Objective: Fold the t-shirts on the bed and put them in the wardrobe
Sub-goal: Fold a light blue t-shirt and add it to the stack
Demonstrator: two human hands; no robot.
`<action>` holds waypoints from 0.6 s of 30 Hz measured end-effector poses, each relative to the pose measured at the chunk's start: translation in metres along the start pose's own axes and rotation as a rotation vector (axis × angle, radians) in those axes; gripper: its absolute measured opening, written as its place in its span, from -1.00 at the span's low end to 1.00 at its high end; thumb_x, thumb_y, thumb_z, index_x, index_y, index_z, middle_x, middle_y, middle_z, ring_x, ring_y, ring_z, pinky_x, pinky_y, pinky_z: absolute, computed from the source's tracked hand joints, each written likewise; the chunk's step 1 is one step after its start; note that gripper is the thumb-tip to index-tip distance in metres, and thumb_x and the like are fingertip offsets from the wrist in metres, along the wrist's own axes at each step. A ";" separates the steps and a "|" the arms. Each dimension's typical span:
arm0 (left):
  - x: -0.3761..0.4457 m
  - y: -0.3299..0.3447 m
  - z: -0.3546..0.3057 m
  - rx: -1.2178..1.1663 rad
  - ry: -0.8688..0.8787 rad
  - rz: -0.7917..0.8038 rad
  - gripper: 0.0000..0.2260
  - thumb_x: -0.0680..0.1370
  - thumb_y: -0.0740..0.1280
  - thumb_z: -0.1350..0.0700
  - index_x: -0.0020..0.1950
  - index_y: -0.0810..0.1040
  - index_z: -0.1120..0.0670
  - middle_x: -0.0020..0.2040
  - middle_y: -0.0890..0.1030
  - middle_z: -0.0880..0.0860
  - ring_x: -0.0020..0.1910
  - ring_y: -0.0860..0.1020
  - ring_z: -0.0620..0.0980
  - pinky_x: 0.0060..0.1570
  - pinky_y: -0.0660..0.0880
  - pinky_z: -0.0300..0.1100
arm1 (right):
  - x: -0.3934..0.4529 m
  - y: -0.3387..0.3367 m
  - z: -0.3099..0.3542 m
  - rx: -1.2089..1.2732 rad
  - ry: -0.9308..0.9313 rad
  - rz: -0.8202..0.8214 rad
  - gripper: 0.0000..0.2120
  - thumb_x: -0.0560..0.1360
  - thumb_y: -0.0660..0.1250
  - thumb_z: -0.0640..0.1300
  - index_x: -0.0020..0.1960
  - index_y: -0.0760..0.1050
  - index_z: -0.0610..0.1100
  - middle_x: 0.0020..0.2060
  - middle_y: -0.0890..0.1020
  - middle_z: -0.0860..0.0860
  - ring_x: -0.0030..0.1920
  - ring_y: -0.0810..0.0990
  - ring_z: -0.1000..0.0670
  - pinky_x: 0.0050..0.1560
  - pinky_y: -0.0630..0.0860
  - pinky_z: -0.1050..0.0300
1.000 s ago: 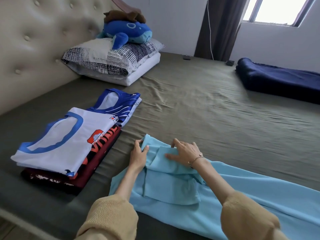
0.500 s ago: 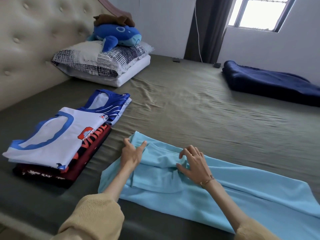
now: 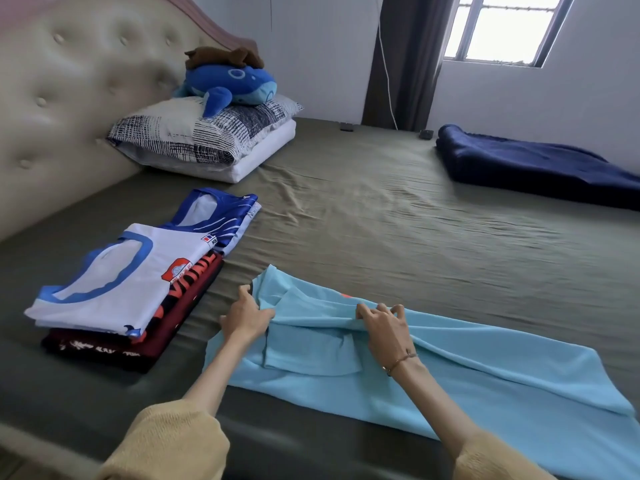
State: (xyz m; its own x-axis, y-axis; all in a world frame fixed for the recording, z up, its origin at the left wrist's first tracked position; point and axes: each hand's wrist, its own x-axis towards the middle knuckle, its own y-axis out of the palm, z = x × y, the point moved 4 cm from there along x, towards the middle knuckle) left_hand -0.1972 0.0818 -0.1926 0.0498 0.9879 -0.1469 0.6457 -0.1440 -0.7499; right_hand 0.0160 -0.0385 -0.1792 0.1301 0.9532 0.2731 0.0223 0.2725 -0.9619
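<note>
A light blue t-shirt (image 3: pixel 485 368) lies folded lengthwise across the olive bed sheet (image 3: pixel 398 230), its collar end toward the left. My left hand (image 3: pixel 246 315) pinches the collar end. My right hand (image 3: pixel 384 327) grips a raised fold of the same shirt a little to the right, fingers curled into the cloth. To the left sits a stack of folded shirts (image 3: pixel 117 285): a white and blue one on top, a dark red one beneath, and a blue jersey (image 3: pixel 221 216) behind.
A tufted headboard (image 3: pixel 69 109) runs along the left. Pillows (image 3: pixel 207 140) with a blue plush toy (image 3: pixel 232 84) lie at the back left. A folded navy blanket (image 3: pixel 533 168) sits at the far right under the window. The bed's near edge is below my arms.
My right hand slid right along the shirt and went from lying flat to gripping a raised fold. My left hand now pinches the collar end. The view shifted slightly.
</note>
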 end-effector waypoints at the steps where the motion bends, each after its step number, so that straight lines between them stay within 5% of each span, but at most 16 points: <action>1: -0.002 0.000 0.001 0.060 0.003 0.008 -0.47 0.47 0.32 0.11 0.38 0.22 0.15 0.14 0.57 0.10 0.22 0.47 0.13 0.25 0.25 0.03 | -0.003 0.001 -0.001 -0.048 -0.009 -0.020 -0.47 -0.21 0.38 -0.43 -0.32 0.43 -0.03 -0.55 0.51 0.10 -0.39 0.56 0.02 -0.12 0.29 0.07; 3: -0.008 0.004 0.001 0.197 0.023 -0.027 -0.53 0.48 0.30 0.10 0.35 0.26 0.14 0.24 0.49 0.10 0.28 0.39 0.12 0.27 0.25 0.08 | -0.010 0.001 -0.002 -0.044 -0.030 0.001 -0.54 -0.17 0.41 -0.37 -0.34 0.52 -0.01 -0.44 0.61 0.14 -0.31 0.63 0.07 0.00 0.47 -0.04; 5: -0.017 0.010 -0.010 0.349 0.107 -0.123 -0.57 0.55 0.24 0.07 0.38 0.25 0.13 0.35 0.36 0.11 0.36 0.29 0.09 0.30 0.23 0.09 | -0.019 0.002 -0.004 -0.016 -0.056 0.079 -0.59 0.06 0.29 -0.30 -0.16 0.64 -0.01 -0.10 0.70 0.07 -0.06 0.67 0.09 0.02 0.51 -0.20; 7: -0.026 0.021 -0.028 0.394 0.276 -0.172 -0.56 0.62 0.12 0.02 0.48 0.18 0.09 0.46 0.23 0.09 0.45 0.18 0.04 0.38 0.11 0.09 | -0.023 0.009 -0.007 -0.047 -0.091 0.187 -0.35 0.29 -0.07 -0.16 0.30 0.48 -0.11 0.39 0.38 0.02 0.38 0.37 0.09 0.26 0.23 -0.37; 8: -0.029 0.030 -0.036 0.395 0.378 -0.115 -0.54 0.64 0.06 -0.02 0.53 0.10 0.05 0.52 0.14 0.06 0.50 0.09 0.00 0.42 0.00 0.09 | -0.027 0.014 -0.009 -0.019 -0.117 0.285 -0.19 0.27 -0.27 -0.04 0.50 0.18 -0.12 0.49 0.05 0.06 0.48 0.05 0.11 0.37 -0.05 -0.35; 10: -0.037 0.054 -0.044 0.443 0.549 0.119 -0.51 0.65 -0.04 -0.10 0.56 -0.07 -0.06 0.57 -0.06 -0.04 0.54 -0.10 -0.10 0.45 -0.20 0.12 | -0.038 0.021 -0.020 0.086 -0.045 0.472 -0.08 0.15 -0.44 0.08 0.53 -0.24 -0.08 0.44 -0.26 0.15 0.49 -0.24 0.13 0.40 -0.32 -0.24; 12: -0.041 0.071 -0.038 0.553 0.602 0.308 -0.43 0.56 -0.22 -0.26 0.54 -0.19 -0.11 0.56 -0.19 -0.09 0.52 -0.21 -0.13 0.42 -0.29 0.16 | -0.046 0.021 -0.037 0.102 0.036 0.474 -0.15 0.24 -0.46 0.14 0.52 -0.30 -0.06 0.42 -0.32 0.17 0.51 -0.22 0.12 0.42 -0.29 -0.24; 14: -0.040 0.075 -0.032 0.606 0.610 0.325 -0.29 0.40 -0.37 -0.33 0.52 -0.26 -0.12 0.54 -0.26 -0.09 0.51 -0.27 -0.13 0.41 -0.31 0.18 | -0.055 0.023 -0.061 0.099 0.110 0.473 -0.37 0.49 -0.34 0.20 0.51 -0.31 0.02 0.44 -0.33 0.15 0.50 -0.26 0.12 0.41 -0.28 -0.25; 18: -0.040 0.071 -0.032 0.644 0.604 0.346 -0.47 0.64 -0.07 -0.13 0.52 -0.28 -0.12 0.54 -0.29 -0.08 0.50 -0.29 -0.12 0.43 -0.29 0.22 | -0.074 0.019 -0.107 0.080 0.275 0.474 -0.23 0.30 -0.36 0.33 0.39 -0.47 0.00 0.37 -0.43 0.09 0.38 -0.42 0.14 0.41 -0.22 -0.29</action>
State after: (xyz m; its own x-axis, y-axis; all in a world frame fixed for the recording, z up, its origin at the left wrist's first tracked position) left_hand -0.1290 0.0336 -0.2190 0.6617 0.7214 -0.2041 -0.0139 -0.2603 -0.9654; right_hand 0.1125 -0.1179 -0.2188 0.3621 0.9072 -0.2141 -0.1755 -0.1592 -0.9715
